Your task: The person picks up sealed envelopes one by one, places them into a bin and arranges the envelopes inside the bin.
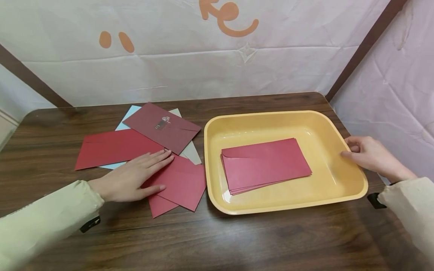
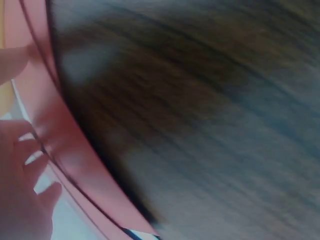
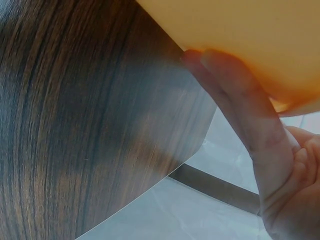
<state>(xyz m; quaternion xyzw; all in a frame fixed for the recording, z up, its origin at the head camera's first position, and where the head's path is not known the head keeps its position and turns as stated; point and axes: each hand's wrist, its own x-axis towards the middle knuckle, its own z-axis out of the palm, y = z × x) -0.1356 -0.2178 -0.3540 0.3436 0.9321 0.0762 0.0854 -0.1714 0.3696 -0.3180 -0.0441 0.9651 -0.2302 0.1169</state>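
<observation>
My left hand (image 1: 132, 178) lies with extended fingers on crimson envelopes (image 1: 186, 182), its thumb apart from the fingers. Around it overlap a bright red envelope (image 1: 108, 148), a maroon envelope (image 1: 152, 124) with a printed mark, a light blue envelope (image 1: 130, 114) and a beige envelope (image 1: 192, 152), both partly covered. A yellow tray (image 1: 271, 209) stands to the right, holding a stack of crimson envelopes (image 1: 268, 162). At the tray's right side, my right hand (image 1: 371, 158) grips the rim, thumb inside; the right wrist view shows fingers (image 3: 235, 95) against its outer wall.
Everything lies on a dark wood-grain table (image 1: 210, 244). Behind it hangs a pale cloth (image 1: 169, 75) with orange shapes, and another pale cloth (image 1: 390, 82) hangs at the right. The tray's right side is near the table's right edge.
</observation>
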